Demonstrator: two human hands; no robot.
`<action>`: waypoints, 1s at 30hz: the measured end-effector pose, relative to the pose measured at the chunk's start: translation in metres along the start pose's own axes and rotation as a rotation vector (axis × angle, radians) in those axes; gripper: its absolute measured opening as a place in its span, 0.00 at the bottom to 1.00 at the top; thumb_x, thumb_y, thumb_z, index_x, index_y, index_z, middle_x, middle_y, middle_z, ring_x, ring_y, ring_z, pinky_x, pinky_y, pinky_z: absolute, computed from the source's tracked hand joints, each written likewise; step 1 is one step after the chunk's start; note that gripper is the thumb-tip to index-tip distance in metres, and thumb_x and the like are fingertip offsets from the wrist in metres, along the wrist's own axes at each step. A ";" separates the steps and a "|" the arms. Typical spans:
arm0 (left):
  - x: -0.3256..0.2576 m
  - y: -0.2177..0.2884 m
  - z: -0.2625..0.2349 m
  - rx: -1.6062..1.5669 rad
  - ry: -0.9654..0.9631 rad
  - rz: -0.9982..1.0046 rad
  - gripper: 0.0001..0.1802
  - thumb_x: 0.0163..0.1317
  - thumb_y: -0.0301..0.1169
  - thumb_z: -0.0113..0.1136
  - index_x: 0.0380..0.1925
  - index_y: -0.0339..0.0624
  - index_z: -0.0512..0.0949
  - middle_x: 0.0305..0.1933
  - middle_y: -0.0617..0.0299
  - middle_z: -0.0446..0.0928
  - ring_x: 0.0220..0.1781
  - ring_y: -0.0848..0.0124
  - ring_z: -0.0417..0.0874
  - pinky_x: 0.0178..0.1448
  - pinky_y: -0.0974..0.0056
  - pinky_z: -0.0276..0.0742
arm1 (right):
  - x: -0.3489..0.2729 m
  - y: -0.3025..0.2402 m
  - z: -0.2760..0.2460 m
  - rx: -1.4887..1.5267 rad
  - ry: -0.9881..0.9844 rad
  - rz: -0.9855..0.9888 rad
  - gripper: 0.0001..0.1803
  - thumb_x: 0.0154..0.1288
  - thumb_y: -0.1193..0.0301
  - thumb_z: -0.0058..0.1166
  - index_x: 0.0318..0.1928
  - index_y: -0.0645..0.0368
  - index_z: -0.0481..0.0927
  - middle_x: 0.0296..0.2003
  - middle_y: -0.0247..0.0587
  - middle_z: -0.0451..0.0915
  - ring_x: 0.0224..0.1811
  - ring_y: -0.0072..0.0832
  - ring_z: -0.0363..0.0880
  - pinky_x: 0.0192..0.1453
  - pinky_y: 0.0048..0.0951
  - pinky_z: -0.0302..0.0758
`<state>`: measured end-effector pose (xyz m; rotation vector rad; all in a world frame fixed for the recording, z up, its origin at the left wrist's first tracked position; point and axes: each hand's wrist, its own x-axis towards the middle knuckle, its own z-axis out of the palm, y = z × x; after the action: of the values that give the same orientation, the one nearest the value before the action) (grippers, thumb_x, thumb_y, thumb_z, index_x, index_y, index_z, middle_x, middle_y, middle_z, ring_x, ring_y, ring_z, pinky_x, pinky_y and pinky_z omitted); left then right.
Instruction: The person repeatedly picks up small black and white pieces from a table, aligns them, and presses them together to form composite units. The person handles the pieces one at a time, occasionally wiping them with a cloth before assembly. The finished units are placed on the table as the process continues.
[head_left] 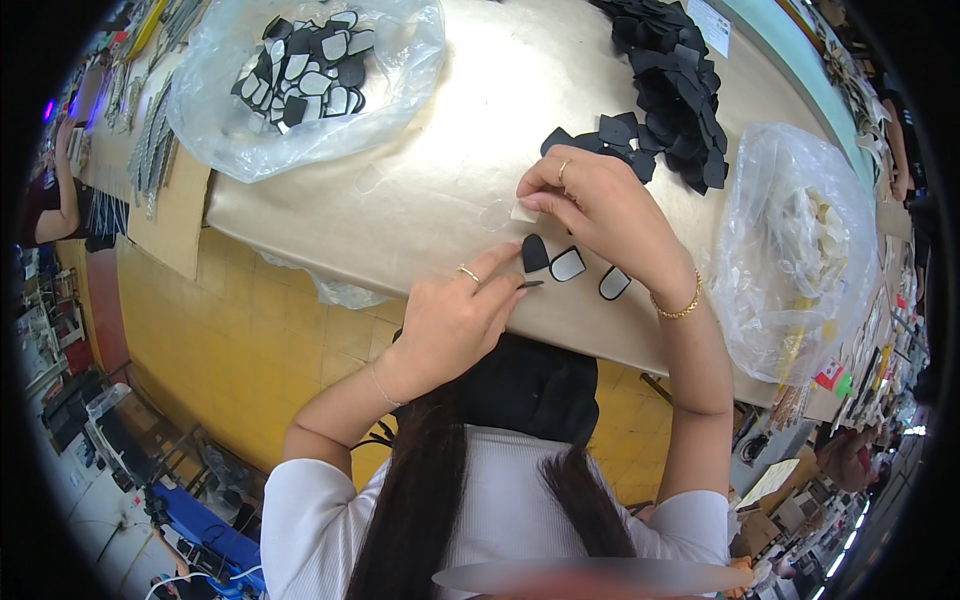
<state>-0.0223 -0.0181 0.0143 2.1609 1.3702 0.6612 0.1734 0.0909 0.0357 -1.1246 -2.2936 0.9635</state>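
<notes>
At table (420,190) edge: right hand (600,215) pinching small clear backing piece (524,212); left hand (455,320) closed, fingertips pressing black shield-shaped patch (534,254), beside two white-faced patches (567,265).

Bright, even overhead light fills the scene. The table (440,190) shows a soft sheen, and the clear bag (300,90) on it glints. Shadows are faint. Away from the table, edges bend strongly, blur, and fall into a black rim.
</notes>
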 end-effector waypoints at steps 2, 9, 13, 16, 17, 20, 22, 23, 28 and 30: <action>0.000 -0.002 0.002 0.015 0.031 -0.034 0.08 0.59 0.26 0.70 0.39 0.42 0.84 0.53 0.62 0.83 0.33 0.62 0.87 0.34 0.61 0.82 | -0.001 -0.001 -0.003 0.007 -0.017 0.045 0.06 0.65 0.74 0.62 0.39 0.64 0.84 0.30 0.41 0.80 0.29 0.32 0.78 0.36 0.31 0.75; 0.002 -0.020 0.001 0.103 0.017 0.129 0.10 0.57 0.25 0.70 0.39 0.40 0.84 0.50 0.64 0.83 0.29 0.66 0.85 0.30 0.62 0.80 | -0.012 0.001 -0.003 0.077 -0.186 0.076 0.06 0.63 0.75 0.63 0.38 0.64 0.83 0.31 0.43 0.81 0.31 0.36 0.80 0.37 0.32 0.76; -0.002 -0.022 0.003 0.233 0.009 0.256 0.10 0.55 0.24 0.70 0.38 0.39 0.84 0.49 0.65 0.84 0.24 0.71 0.82 0.27 0.65 0.75 | -0.011 0.006 0.004 0.056 -0.266 0.036 0.06 0.62 0.74 0.64 0.38 0.63 0.84 0.33 0.43 0.83 0.33 0.38 0.82 0.39 0.35 0.77; -0.006 -0.022 0.004 0.258 0.018 0.318 0.10 0.55 0.25 0.69 0.38 0.39 0.85 0.50 0.63 0.84 0.20 0.74 0.77 0.25 0.67 0.72 | -0.009 0.008 0.007 0.034 -0.298 0.003 0.07 0.61 0.74 0.64 0.38 0.63 0.84 0.33 0.43 0.84 0.35 0.40 0.83 0.41 0.36 0.78; -0.007 -0.023 0.004 0.277 -0.003 0.319 0.10 0.55 0.25 0.69 0.39 0.39 0.85 0.51 0.63 0.84 0.19 0.75 0.76 0.25 0.67 0.72 | -0.009 0.008 0.007 0.029 -0.302 -0.002 0.07 0.61 0.74 0.64 0.38 0.63 0.84 0.33 0.43 0.84 0.35 0.41 0.83 0.41 0.37 0.78; -0.008 -0.023 0.000 0.308 -0.042 0.343 0.10 0.55 0.25 0.68 0.39 0.38 0.85 0.53 0.62 0.84 0.18 0.75 0.73 0.25 0.68 0.71 | -0.007 0.007 0.008 0.001 -0.336 0.029 0.07 0.61 0.72 0.65 0.37 0.62 0.85 0.34 0.44 0.85 0.39 0.42 0.84 0.45 0.39 0.79; -0.008 -0.023 -0.001 0.324 -0.076 0.351 0.10 0.56 0.25 0.68 0.39 0.38 0.85 0.54 0.60 0.84 0.18 0.75 0.73 0.25 0.68 0.71 | -0.007 0.005 0.008 -0.019 -0.349 0.051 0.07 0.60 0.71 0.65 0.36 0.62 0.86 0.34 0.45 0.86 0.41 0.43 0.85 0.47 0.40 0.80; -0.008 -0.023 -0.002 0.329 -0.075 0.363 0.11 0.55 0.25 0.68 0.39 0.38 0.85 0.53 0.60 0.84 0.18 0.75 0.73 0.25 0.68 0.71 | -0.006 0.004 0.009 -0.027 -0.348 0.054 0.07 0.60 0.71 0.65 0.36 0.62 0.86 0.34 0.45 0.86 0.41 0.43 0.85 0.47 0.40 0.80; -0.009 -0.024 0.000 0.273 -0.021 0.359 0.10 0.56 0.25 0.68 0.39 0.37 0.84 0.53 0.59 0.84 0.19 0.76 0.74 0.26 0.68 0.72 | -0.007 0.002 0.010 -0.067 -0.343 0.043 0.08 0.60 0.70 0.66 0.37 0.62 0.86 0.35 0.44 0.85 0.41 0.43 0.85 0.47 0.40 0.80; -0.011 -0.025 0.002 0.274 -0.006 0.364 0.10 0.56 0.25 0.68 0.39 0.37 0.84 0.53 0.59 0.84 0.19 0.77 0.74 0.26 0.68 0.72 | -0.007 0.001 0.010 -0.080 -0.341 0.039 0.08 0.60 0.70 0.66 0.37 0.62 0.86 0.35 0.44 0.85 0.41 0.43 0.85 0.48 0.40 0.80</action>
<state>-0.0418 -0.0193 -0.0047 2.6656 1.1259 0.6243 0.1717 0.0821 0.0275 -1.1118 -2.6065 1.1645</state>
